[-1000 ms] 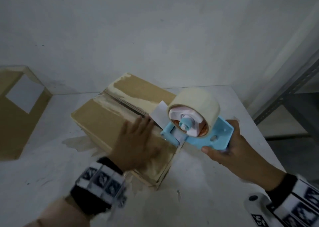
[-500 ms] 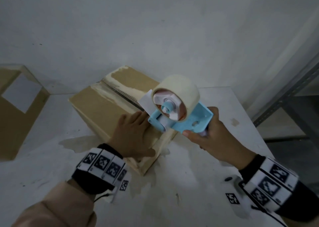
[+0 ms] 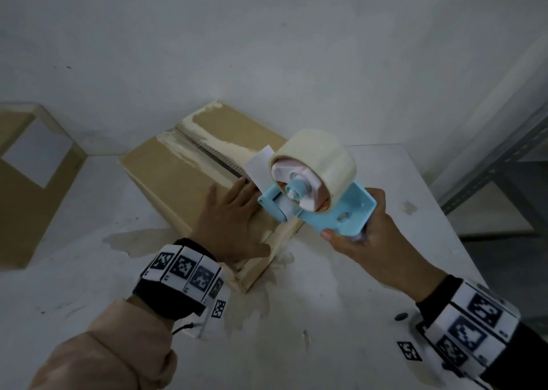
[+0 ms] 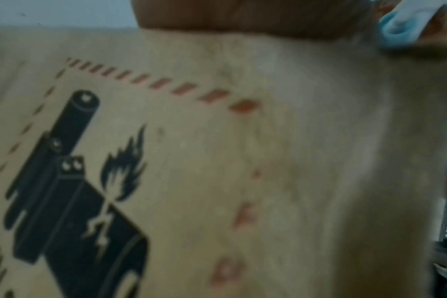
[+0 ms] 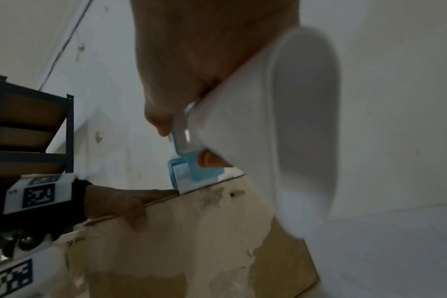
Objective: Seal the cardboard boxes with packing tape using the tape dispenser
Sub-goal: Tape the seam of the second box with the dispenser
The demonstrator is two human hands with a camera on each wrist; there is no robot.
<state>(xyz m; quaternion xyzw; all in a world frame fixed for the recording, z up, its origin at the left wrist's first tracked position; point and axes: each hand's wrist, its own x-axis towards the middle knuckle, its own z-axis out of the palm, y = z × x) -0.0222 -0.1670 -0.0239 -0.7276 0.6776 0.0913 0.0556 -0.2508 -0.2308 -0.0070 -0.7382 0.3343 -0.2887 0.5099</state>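
White wall (image 3: 267, 48) fills the background, and your white table (image 3: 341, 315) runs beneath it, stained with pale patches near its middle. At nine o'clock, far left on the table, sits a second box (image 3: 26, 196) with a white label on its top. Moving toward the centre, the cardboard box (image 3: 166, 179) you are working on lies at an angle; its centre seam is uncovered and edged with torn, pale scraps where old tape came away. The left wrist view shows a printed black battery-and-flame symbol inside a dashed red border on one face. Your left hand (image 3: 229, 220) lies flat on the near end of the box top, fingers straight and together, thumb spread along the near edge, gripping nothing. Just beyond its fingertips, at about one o'clock from the hand, the blue tape dispenser (image 3: 335, 211) carries a cream roll of tape (image 3: 318, 159), with a short white tab of tape (image 3: 261, 167) sticking up over the seam. Your right hand (image 3: 360, 235) is wrapped around the dispenser's handle, thumb on the blue side plate. At three o'clock, off the table, stands a grey metal shelf (image 3: 504, 158).
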